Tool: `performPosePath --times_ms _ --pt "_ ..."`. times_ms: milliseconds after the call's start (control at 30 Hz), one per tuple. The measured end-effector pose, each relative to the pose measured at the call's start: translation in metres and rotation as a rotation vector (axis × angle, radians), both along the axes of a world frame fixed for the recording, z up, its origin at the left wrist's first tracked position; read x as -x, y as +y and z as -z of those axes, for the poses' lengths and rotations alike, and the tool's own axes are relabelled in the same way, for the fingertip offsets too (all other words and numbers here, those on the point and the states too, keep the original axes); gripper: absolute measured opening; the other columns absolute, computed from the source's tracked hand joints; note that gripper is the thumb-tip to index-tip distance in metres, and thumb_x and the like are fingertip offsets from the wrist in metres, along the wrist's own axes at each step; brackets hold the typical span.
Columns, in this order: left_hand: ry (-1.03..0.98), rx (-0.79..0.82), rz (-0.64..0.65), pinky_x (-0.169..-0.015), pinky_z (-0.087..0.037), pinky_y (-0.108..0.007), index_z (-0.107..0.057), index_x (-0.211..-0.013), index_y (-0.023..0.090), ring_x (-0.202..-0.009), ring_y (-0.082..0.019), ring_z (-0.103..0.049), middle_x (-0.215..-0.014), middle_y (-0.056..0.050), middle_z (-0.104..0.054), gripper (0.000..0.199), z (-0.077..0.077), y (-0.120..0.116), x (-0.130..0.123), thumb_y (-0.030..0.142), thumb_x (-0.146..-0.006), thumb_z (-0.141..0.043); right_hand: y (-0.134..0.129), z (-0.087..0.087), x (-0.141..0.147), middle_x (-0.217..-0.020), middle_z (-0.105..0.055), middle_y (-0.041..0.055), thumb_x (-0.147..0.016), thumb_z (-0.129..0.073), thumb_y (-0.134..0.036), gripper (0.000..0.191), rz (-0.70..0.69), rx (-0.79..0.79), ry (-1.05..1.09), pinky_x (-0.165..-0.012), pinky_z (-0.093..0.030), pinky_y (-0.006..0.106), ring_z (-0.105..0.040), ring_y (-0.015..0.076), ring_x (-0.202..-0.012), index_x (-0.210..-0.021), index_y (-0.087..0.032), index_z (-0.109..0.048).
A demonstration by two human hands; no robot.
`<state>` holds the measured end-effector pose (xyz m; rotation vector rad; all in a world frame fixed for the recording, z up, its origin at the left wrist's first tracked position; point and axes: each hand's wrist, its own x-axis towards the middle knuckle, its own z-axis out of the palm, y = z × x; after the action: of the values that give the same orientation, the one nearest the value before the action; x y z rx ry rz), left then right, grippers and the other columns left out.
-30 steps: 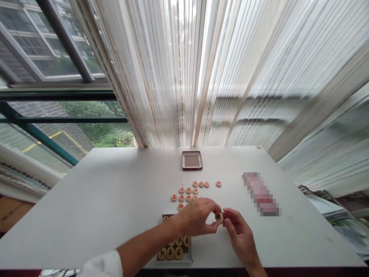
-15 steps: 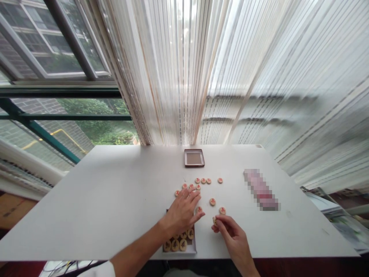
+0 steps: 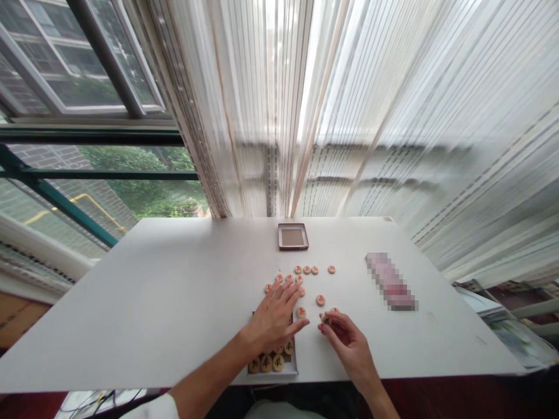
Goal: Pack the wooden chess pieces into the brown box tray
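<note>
Several round wooden pieces with red characters, one of them a piece (image 3: 320, 300) at the centre right, lie on the white table. My left hand (image 3: 276, 314) is spread palm down over the near pieces and the upper part of an open box (image 3: 297, 364); whether it touches anything beneath is hidden. In that box sit round pieces with black characters (image 3: 278, 363). My right hand (image 3: 345, 334) pinches a round piece with a dark character (image 3: 325, 319) between thumb and fingers, just right of a red-marked piece (image 3: 301, 312).
A shallow dark-rimmed lid or tray (image 3: 293, 247) lies near the table's (image 3: 174, 302) far edge. A pixelated pink item (image 3: 391, 281) is at the right. Behind the table hang striped curtains (image 3: 271, 116), with a window at the left.
The piece in my right hand has turned, so its dark-marked face now shows. My right hand has moved slightly up and left. My left hand stays nearly where it was.
</note>
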<state>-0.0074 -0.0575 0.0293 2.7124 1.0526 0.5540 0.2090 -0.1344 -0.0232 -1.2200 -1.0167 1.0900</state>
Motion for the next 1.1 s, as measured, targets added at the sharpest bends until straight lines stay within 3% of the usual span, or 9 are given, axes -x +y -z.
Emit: performPosePath --times_ms 133,233,500,833,1100 --pt "-0.031 0.014 0.004 -0.119 -0.032 -0.050 -0.047 -0.141 0.021 -0.144 -0.028 -0.036 -0.152 -0.011 -0.047 0.051 -0.011 0.006 0.018 0.046 -0.097 -0.053 0.000 -0.001 -0.001 -0.105 -0.076 0.0085 -0.074 -0.083 -0.041 0.036 -0.041 0.008 0.039 -0.097 -0.058 0.045 -0.075 0.0281 -0.097 -0.103 -0.021 -0.073" --pt "-0.105 0.038 0.011 -0.118 -0.036 -0.046 -0.050 -0.139 0.023 -0.142 -0.025 -0.039 -0.148 -0.009 -0.050 0.044 -0.011 0.010 0.039 0.040 -0.099 -0.052 0.001 -0.003 -0.002 -0.108 -0.076 0.0089 -0.074 -0.084 -0.039 0.039 -0.048 0.035 0.066 -0.098 -0.058 0.046 -0.075 0.0288 -0.097 -0.107 -0.021 -0.073" --pt "-0.375 0.087 -0.198 -0.105 -0.049 -0.045 -0.062 -0.120 0.022 -0.120 -0.024 -0.057 -0.124 -0.010 -0.065 0.028 0.023 -0.001 0.088 0.034 -0.102 -0.044 0.000 0.005 -0.004 -0.111 -0.075 0.0101 -0.075 -0.083 -0.039 0.039 -0.043 0.041 0.043 -0.097 -0.058 0.046 -0.076 0.0279 -0.094 -0.108 -0.020 -0.073" --pt "-0.488 0.210 -0.299 -0.102 -0.051 -0.042 -0.057 -0.120 0.025 -0.115 -0.023 -0.059 -0.121 -0.008 -0.063 0.024 0.044 -0.028 0.086 0.034 -0.102 -0.046 0.002 0.009 -0.009 -0.112 -0.072 0.0113 -0.080 -0.078 -0.040 0.032 -0.089 -0.017 -0.179 -0.089 -0.059 0.036 -0.071 0.0227 -0.093 -0.105 -0.021 -0.071" --pt "-0.416 0.149 -0.311 -0.095 -0.053 -0.042 -0.055 -0.124 0.024 -0.104 -0.023 -0.063 -0.114 -0.008 -0.065 0.026 0.049 -0.029 0.084 0.034 -0.100 -0.049 0.000 0.003 -0.006 -0.100 -0.073 0.0094 -0.082 -0.076 -0.045 0.030 -0.078 0.003 -0.247 -0.084 -0.058 0.035 -0.069 0.0233 -0.088 -0.097 -0.020 -0.073"
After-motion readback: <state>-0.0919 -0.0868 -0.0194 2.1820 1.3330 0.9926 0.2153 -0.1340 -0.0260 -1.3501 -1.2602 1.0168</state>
